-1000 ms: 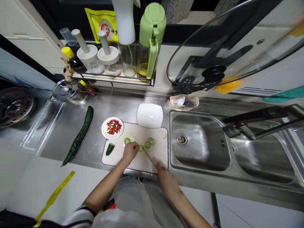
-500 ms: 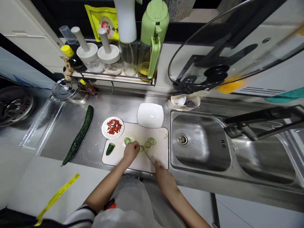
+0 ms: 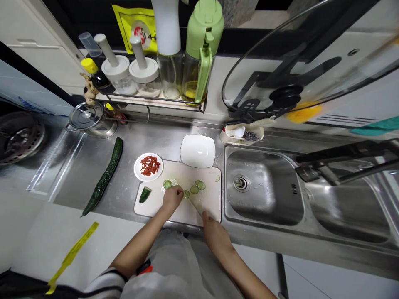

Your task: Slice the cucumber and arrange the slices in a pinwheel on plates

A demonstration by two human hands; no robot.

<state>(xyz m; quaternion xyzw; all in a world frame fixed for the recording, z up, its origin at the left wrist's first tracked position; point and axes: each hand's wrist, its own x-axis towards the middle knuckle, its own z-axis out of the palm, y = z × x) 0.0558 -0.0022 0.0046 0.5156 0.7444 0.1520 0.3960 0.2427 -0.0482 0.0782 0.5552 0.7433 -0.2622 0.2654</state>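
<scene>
On the white cutting board (image 3: 177,214), my left hand (image 3: 172,200) is closed in a pinch at the edge of a thin cucumber slice (image 3: 186,194). My right hand (image 3: 215,231) grips a knife (image 3: 196,206), whose blade slants up-left, its tip by that slice. To the right of the blade lie a few cucumber slices (image 3: 194,189). More slices (image 3: 167,184) sit just behind my left hand, partly covered by it. A cut cucumber end piece (image 3: 145,194) rests on the board's left part.
A small plate of red dried berries (image 3: 150,166) overlaps the board's back left corner. Behind the board stands a white dish (image 3: 198,150). A whole cucumber (image 3: 106,176) lies left on the steel counter. The sink (image 3: 263,187) is at the right; a rack (image 3: 156,101) holds jars and bottles.
Both hands, the knife and the slices keep almost the same positions. The whole view has shifted very slightly.
</scene>
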